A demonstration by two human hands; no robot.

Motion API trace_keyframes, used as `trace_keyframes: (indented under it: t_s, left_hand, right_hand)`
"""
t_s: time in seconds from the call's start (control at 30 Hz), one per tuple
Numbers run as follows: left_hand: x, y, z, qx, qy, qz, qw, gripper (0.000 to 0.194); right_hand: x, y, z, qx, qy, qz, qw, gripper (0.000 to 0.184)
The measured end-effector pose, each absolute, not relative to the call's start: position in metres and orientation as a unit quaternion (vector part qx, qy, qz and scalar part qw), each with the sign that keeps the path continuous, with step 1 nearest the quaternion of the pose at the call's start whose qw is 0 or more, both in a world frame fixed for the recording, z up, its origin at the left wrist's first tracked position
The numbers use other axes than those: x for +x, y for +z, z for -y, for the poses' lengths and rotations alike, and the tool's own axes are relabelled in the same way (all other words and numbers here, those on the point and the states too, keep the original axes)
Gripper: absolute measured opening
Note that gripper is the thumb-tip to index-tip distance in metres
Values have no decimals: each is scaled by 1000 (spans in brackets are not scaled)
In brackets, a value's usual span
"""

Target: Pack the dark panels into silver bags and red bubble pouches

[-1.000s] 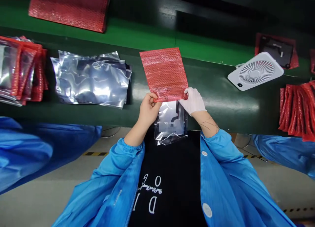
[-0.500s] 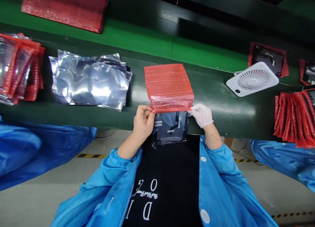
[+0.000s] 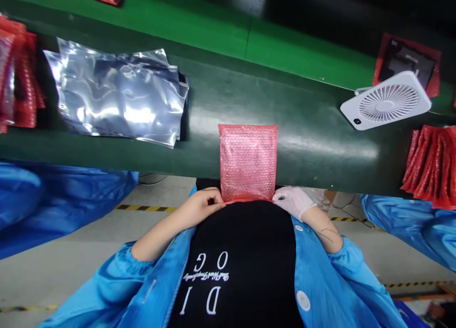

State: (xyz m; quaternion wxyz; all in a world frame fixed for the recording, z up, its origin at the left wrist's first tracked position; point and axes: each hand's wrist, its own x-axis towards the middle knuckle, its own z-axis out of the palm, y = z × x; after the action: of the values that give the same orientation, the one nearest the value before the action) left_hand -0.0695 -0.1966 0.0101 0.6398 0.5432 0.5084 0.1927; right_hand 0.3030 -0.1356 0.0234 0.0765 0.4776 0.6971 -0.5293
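A pink-red bubble-wrap pouch (image 3: 248, 162) hangs over the near edge of the dark green bench (image 3: 313, 143), pulled against my black shirt. My bare left hand (image 3: 201, 205) pinches its lower left corner. My white-gloved right hand (image 3: 292, 201) pinches its lower right corner. The clear bag with the dark part is no longer visible; it seems to be inside the pouch.
A pile of silvery shielding bags (image 3: 117, 98) lies at the left, with red pouches (image 3: 17, 76) beyond it. A white flat fan (image 3: 386, 105) and a stack of red pouches (image 3: 432, 164) are at the right. Blue-sleeved co-workers (image 3: 53, 200) sit on both sides.
The pouch has been drawn toward my body over the clear bag, which is now covered. Both hands moved back to my chest, and the view tilted down.
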Motion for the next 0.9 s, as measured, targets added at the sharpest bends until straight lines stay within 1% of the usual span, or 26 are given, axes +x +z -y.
trace_keyframes:
  t_s: [0.07, 0.1, 0.17, 0.2, 0.27, 0.3, 0.33, 0.37, 0.43, 0.53, 0.63, 0.67, 0.73, 0.8, 0.87, 0.9]
  left_hand:
    - [-66, 12, 201, 535, 201, -497, 653, 36]
    - [-62, 12, 199, 523, 233, -511, 641, 36]
    - [-49, 11, 189, 486, 333, -561, 582, 35]
    - [-41, 11, 182, 463, 387, -585, 542, 34]
    - [-23, 11, 167, 423, 474, -611, 472, 34]
    - [-15, 11, 160, 409, 506, -612, 450, 34]
    - [-8, 11, 155, 396, 530, -610, 435, 36]
    - [-2, 11, 150, 383, 548, -606, 431, 37]
    - [6, 9, 146, 369, 554, -589, 458, 39]
    - [11, 4, 147, 387, 518, -570, 507, 36]
    - [12, -1, 152, 459, 458, -569, 506, 29]
    - [13, -3, 154, 470, 437, -561, 522, 29]
    - [15, -6, 152, 417, 430, -539, 592, 36]
    - [18, -8, 142, 282, 457, -520, 664, 48]
    - [22, -9, 124, 183, 470, -499, 704, 61]
    - [23, -8, 112, 176, 461, -488, 720, 66]
  right_hand:
    - [306, 24, 140, 442, -564, -695, 57, 25]
    - [306, 23, 140, 446, -579, -682, 30, 25]
    - [298, 19, 136, 503, -587, -631, -65, 25]
    - [292, 17, 133, 539, -574, -602, -130, 27]
    - [277, 14, 121, 587, -515, -573, -249, 37]
    - [270, 14, 114, 593, -484, -577, -285, 44]
    - [264, 14, 105, 594, -458, -587, -304, 48]
    - [260, 14, 96, 598, -435, -599, -308, 48]
    - [258, 12, 78, 622, -395, -606, -300, 39]
    - [264, 1, 61, 675, -341, -592, -279, 32]
    - [272, -14, 61, 712, -343, -550, -270, 30]
    - [273, -19, 64, 717, -353, -535, -275, 30]
    - [275, -23, 70, 714, -369, -517, -294, 31]
    - [276, -23, 73, 690, -371, -539, -309, 33]
    - [277, -21, 71, 647, -385, -580, -311, 40]
    - [279, -20, 68, 627, -401, -592, -309, 44]
